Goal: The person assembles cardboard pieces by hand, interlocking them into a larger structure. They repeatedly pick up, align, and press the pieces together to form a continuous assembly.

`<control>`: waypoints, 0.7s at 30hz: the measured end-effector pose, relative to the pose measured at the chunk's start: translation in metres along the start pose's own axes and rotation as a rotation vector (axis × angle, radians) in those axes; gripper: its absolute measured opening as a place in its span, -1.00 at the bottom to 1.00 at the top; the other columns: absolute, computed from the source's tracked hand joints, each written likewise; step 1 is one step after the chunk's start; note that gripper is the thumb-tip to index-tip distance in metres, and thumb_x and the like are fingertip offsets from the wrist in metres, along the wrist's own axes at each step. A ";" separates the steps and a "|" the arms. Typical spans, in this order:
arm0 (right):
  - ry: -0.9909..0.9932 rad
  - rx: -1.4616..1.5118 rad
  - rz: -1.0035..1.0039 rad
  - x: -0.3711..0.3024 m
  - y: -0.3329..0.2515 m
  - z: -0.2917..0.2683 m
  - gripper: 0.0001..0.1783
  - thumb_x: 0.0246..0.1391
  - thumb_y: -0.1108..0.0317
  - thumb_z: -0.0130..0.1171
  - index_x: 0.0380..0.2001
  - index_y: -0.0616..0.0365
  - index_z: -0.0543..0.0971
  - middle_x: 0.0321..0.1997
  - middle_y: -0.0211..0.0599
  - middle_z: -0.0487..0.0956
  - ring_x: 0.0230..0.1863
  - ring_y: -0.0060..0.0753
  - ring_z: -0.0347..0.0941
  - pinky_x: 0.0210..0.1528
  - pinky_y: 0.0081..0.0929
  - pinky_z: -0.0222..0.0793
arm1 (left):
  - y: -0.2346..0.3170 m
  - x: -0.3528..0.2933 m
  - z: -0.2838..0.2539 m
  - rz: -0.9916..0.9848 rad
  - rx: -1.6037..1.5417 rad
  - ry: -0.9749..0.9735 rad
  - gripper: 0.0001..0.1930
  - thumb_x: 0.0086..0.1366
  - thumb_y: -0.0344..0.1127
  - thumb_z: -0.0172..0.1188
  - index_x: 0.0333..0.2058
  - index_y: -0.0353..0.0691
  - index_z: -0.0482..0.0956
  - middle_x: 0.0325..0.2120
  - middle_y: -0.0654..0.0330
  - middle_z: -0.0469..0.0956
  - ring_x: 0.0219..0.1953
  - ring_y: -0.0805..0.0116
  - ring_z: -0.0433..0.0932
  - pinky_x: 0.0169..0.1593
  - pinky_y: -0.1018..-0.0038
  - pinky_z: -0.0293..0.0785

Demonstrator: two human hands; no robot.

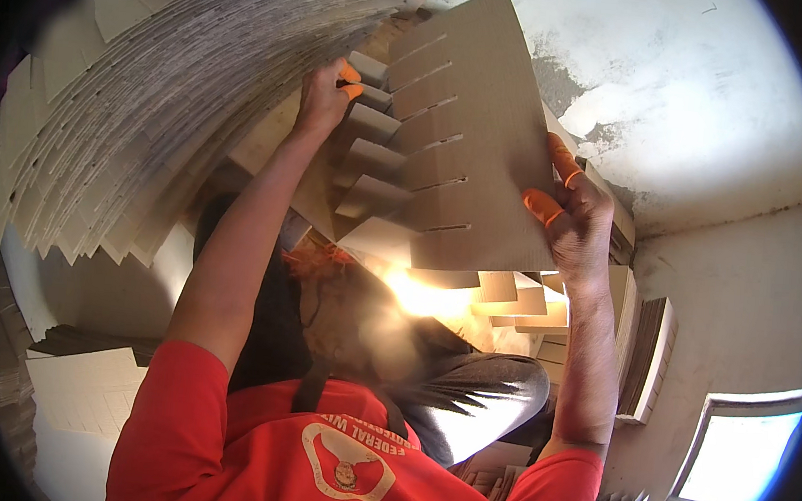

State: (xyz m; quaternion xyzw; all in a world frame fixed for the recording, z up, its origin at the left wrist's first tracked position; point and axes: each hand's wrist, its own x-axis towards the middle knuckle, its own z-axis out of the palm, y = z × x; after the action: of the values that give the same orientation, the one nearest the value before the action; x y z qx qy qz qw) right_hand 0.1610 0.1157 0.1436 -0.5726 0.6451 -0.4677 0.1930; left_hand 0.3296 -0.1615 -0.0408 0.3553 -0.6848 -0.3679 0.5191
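A large brown cardboard sheet [490, 135] with a row of parallel slits is held up in front of me, tilted. My right hand [574, 212] grips its right edge, with orange covers on the fingertips. Along the sheet's left side, several cardboard divider strips [375, 159] stick out at the slits. Beside the upper ones is my left hand [327, 94], its orange-covered thumb and finger closed on the end of a divider strip [372, 96]. How deep the strips sit in the slits is partly hidden.
A tall, fanned stack of cardboard sheets [178, 92] fills the upper left. More cardboard pieces [510, 301] lie in bright light beyond my knee [494, 390]. Bundled cardboard [647, 359] stands by the right wall, near a bright window [737, 465]. Slotted sheets [84, 386] rest at lower left.
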 end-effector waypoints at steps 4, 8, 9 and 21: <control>0.016 -0.019 0.022 -0.005 -0.008 0.004 -0.34 -0.01 0.80 0.08 0.24 0.46 0.30 0.19 -0.04 0.48 -0.06 -0.58 0.48 -0.05 -0.65 0.44 | -0.005 -0.007 0.001 -0.008 -0.089 0.042 -0.83 0.04 -0.58 0.33 -0.36 -0.39 0.57 -0.46 0.02 0.63 -0.39 0.25 0.62 -0.26 0.38 0.50; 0.041 0.054 0.025 -0.011 -0.008 0.009 -0.33 0.00 0.76 0.09 0.26 0.42 0.29 0.12 -0.13 0.54 -0.15 -0.63 0.49 -0.13 -0.68 0.44 | -0.011 -0.005 0.005 0.015 -0.122 0.029 -0.83 0.03 -0.59 0.33 -0.36 -0.38 0.57 -0.43 0.02 0.64 -0.37 0.25 0.62 -0.25 0.37 0.51; 0.019 0.015 0.044 -0.012 -0.006 0.004 -0.32 0.00 0.77 0.09 0.26 0.42 0.29 0.12 -0.14 0.54 -0.14 -0.64 0.49 -0.12 -0.68 0.44 | -0.011 -0.004 0.005 -0.003 -0.104 0.030 -0.83 0.03 -0.59 0.33 -0.36 -0.38 0.57 -0.43 0.02 0.64 -0.37 0.25 0.62 -0.26 0.37 0.51; -0.097 -0.081 0.001 0.011 -0.006 0.010 -0.56 -0.06 0.82 0.12 -0.02 0.49 0.47 0.04 -0.18 0.57 -0.30 -0.70 0.39 -0.25 -0.72 0.38 | -0.006 0.000 0.004 0.019 -0.081 0.048 -0.78 -0.03 -0.65 0.34 -0.35 -0.37 0.56 -0.46 0.04 0.61 -0.37 0.23 0.61 -0.26 0.37 0.51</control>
State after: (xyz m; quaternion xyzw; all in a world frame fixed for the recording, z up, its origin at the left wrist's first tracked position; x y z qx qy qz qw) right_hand 0.1688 0.1022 0.1468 -0.6015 0.6537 -0.4130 0.2008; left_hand 0.3259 -0.1632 -0.0469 0.3361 -0.6600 -0.3817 0.5529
